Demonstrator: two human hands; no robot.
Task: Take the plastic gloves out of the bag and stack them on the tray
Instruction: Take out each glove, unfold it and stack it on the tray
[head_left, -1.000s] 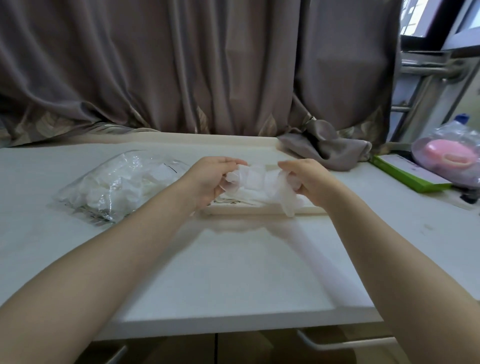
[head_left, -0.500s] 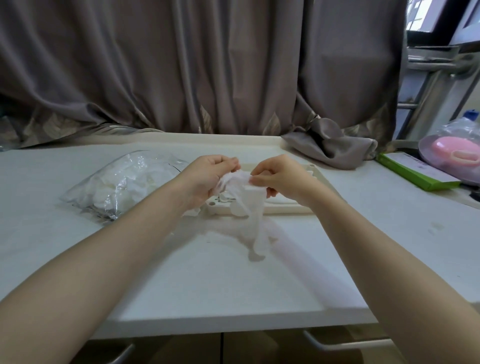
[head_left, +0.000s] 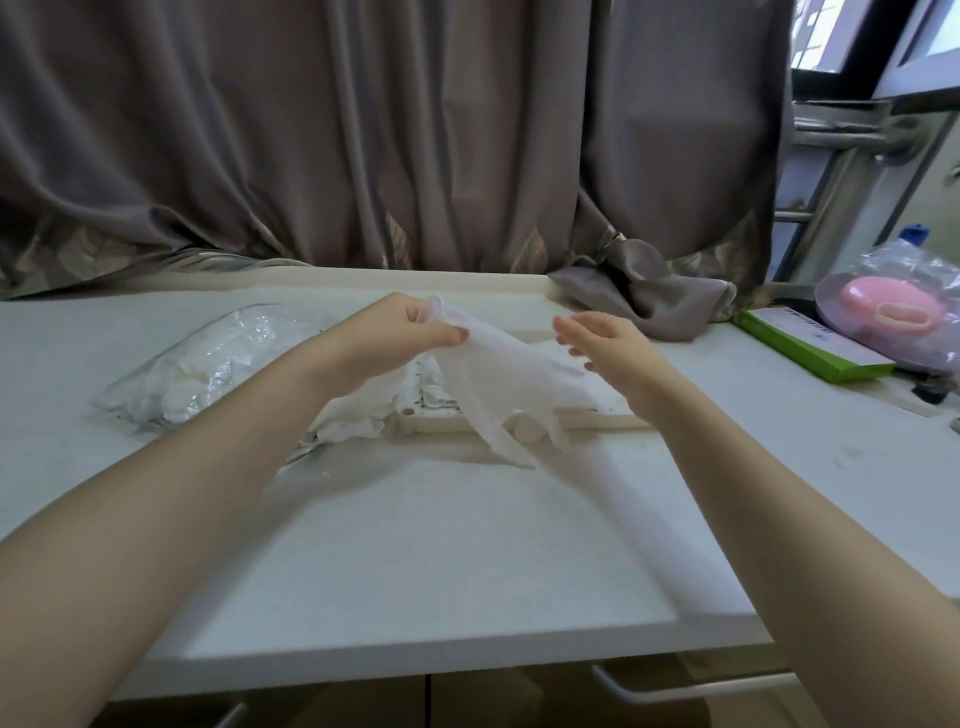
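Observation:
My left hand pinches the cuff of a thin white plastic glove, which hangs unfolded over the cream tray; its fingertips droop past the tray's near rim. My right hand hovers flat at the glove's right side, fingers apart, and I cannot see whether it touches the glove. Crumpled white gloves lie on the tray's left part, under my left wrist. The clear bag with more gloves lies on the table to the left of the tray.
A brown curtain hangs behind the table, and a bunch of it rests on the table's far right. A green box and a bagged pink object sit at the right. The white table's near edge has drawers below.
The crumpled glove has been pulled out flat. My left hand has lifted its cuff up and back, and my right hand has let go and opened beside it.

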